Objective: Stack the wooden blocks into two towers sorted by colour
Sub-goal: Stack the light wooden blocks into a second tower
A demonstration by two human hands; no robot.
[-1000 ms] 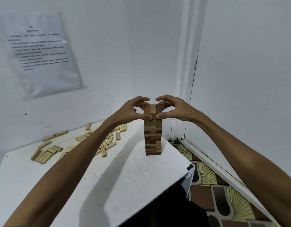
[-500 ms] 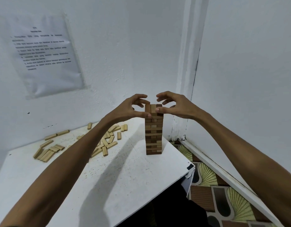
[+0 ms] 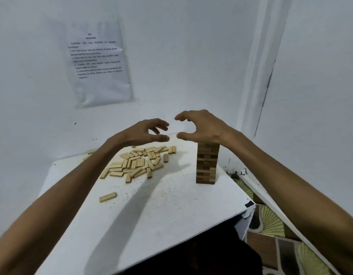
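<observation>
Head view: both hands are raised over the desk (image 3: 171,211) and hold nothing. The left hand (image 3: 150,132) has loosely curved, spread fingers, with the thumb pointing right. The right hand (image 3: 201,128) has the same wide claw shape. The two thumb tips are near each other but apart. The heel of the right hand overlaps the top of the tower (image 3: 207,163), and contact cannot be told. The tower stands upright on the far right part of the white desk, mostly dark brown layers with some lighter blocks mixed in. A pile of pale blocks (image 3: 140,163) lies scattered flat at far left, well apart from the tower and partly behind the left forearm. A single pale block (image 3: 107,197) lies alone, nearer and left of centre. A printed sheet (image 3: 98,64) is on the wall, text unreadable. Patterned floor (image 3: 271,225) shows right of the desk.
</observation>
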